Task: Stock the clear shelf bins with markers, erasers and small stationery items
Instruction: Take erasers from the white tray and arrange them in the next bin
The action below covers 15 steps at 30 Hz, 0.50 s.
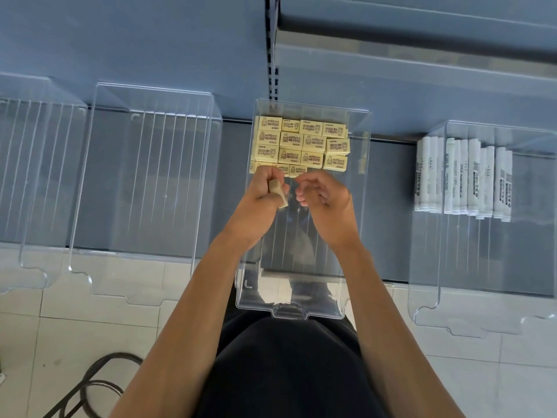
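While the left hand (261, 193) hovers over the middle clear bin (304, 312), its fingers are curled tight round a pale cream eraser (278, 194), and the block's end pokes out toward 5 o'clock from the fist. Whether more than one block sits in that grip, I can't tell. Just beside it at 3 o'clock is the right hand (327, 199), fingers loosely curled toward the left one, with nothing showing in them. The two hands are near each other but not touching.

Up at the bin's 12 o'clock end, packed yellow erasers (301, 143) lie flat in rows against the back wall, printed labels up, some turned the opposite way. The nearest row is only part filled and sits right under the left knuckles. From the hands back to 6 o'clock, the ribbed bin floor is bare.

Over at 3 o'clock, well apart, a second clear bin (428, 297) holds white markers (461, 179) laid side by side lengthwise. At 9 o'clock stand two more clear bins, one near (144, 176) and one at the frame edge (30, 176).

All four bins rest on a grey-blue shelf (232, 176), with their front lips overhanging the white tiled floor (90, 327). Down at 7 o'clock a black cable (90, 384) loops on the tiles.
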### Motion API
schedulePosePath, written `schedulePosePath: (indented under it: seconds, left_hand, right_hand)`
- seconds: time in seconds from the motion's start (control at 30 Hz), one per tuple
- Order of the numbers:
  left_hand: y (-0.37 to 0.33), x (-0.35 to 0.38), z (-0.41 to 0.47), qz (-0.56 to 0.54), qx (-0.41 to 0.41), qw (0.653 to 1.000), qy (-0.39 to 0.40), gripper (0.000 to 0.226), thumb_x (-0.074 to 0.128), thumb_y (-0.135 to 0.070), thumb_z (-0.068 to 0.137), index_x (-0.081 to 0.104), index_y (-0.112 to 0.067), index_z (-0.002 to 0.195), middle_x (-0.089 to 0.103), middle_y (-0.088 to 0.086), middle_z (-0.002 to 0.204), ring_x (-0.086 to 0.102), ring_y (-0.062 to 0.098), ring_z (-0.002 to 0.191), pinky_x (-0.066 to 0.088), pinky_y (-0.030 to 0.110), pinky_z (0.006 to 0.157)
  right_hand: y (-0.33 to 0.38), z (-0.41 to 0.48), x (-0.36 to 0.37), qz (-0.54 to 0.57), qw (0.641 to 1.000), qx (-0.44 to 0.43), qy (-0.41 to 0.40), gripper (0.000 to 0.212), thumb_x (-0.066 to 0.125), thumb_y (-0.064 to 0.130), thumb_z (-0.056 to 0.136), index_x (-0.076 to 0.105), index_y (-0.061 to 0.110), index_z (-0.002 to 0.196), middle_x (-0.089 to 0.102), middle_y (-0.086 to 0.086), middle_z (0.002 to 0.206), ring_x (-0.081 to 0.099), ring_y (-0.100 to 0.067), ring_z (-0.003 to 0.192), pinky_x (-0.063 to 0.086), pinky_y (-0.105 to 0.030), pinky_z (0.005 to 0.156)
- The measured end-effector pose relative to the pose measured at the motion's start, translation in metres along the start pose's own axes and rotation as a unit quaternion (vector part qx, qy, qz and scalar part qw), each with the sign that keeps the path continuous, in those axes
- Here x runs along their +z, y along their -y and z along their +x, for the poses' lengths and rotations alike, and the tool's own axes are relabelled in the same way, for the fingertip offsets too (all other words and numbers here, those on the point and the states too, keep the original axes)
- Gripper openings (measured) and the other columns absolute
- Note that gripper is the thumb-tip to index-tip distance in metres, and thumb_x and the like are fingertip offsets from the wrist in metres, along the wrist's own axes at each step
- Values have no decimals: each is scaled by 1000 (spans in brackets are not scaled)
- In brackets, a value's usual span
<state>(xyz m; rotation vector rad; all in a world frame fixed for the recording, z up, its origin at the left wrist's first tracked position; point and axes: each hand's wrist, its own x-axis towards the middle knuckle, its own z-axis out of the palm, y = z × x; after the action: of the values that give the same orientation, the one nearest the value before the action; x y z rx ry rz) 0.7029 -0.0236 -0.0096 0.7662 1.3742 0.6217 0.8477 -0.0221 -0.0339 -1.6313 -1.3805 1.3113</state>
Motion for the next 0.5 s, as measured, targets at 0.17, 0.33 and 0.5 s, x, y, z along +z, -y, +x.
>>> schedulePosePath:
  seconds: [0.17, 0.33, 0.5]
  left_hand:
    - [-1, 6, -2, 30, 40, 998, -49, 35, 69, -10, 91, 51, -22, 118, 59, -7, 110, 61, 8, 103, 51, 24, 94]
    - [2, 12, -3, 51, 64, 992, -96, 35, 80, -17, 83, 60, -25, 110, 68, 1, 109, 66, 19, 101, 56, 34, 91]
    - [5, 12, -5, 94, 104, 985, -98, 22, 75, -27, 87, 67, -23, 106, 70, 6, 83, 66, 19, 74, 57, 35, 72]
  right_hand:
    - [9, -5, -3, 39, 999, 1, 16, 9, 56, 11, 96, 64, 13, 93, 70, 3, 86, 69, -17, 81, 59, -41, 78]
    - [12, -7, -10, 84, 995, 43, 25, 5, 66, 17, 93, 64, 14, 90, 70, -4, 80, 68, -16, 70, 57, -29, 64]
    - [16, -7, -14, 120, 991, 48, 34, 9, 63, 11, 94, 65, 17, 88, 69, 9, 75, 65, -10, 70, 55, -26, 64]
